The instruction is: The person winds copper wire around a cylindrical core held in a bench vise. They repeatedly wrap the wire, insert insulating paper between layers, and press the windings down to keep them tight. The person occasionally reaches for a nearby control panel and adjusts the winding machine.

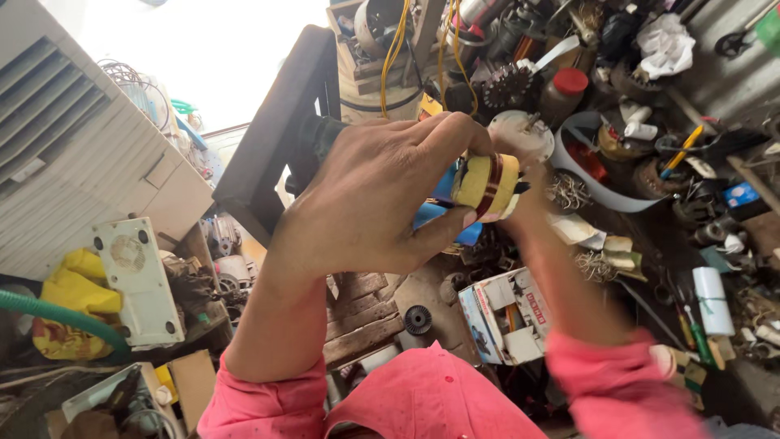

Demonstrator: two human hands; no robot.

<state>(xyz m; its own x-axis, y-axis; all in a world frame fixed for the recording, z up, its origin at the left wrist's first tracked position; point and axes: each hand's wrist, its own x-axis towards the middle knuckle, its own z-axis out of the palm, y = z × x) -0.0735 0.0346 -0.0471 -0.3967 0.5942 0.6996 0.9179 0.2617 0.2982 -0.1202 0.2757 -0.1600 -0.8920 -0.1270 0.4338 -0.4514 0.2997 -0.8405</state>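
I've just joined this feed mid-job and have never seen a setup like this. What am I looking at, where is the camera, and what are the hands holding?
There is no machine here: one camera sits on a person's head and looks down at their own two bare hands, in pink sleeves. The left hand grips a small yellow wound coil with a reddish-brown band, raised in front of the camera. The right hand is blurred and mostly hidden behind the coil, so its grip is unclear. Below lies a crowded workshop: a small cardboard box, a black gear, a red-capped jar and a white vented casing at left.
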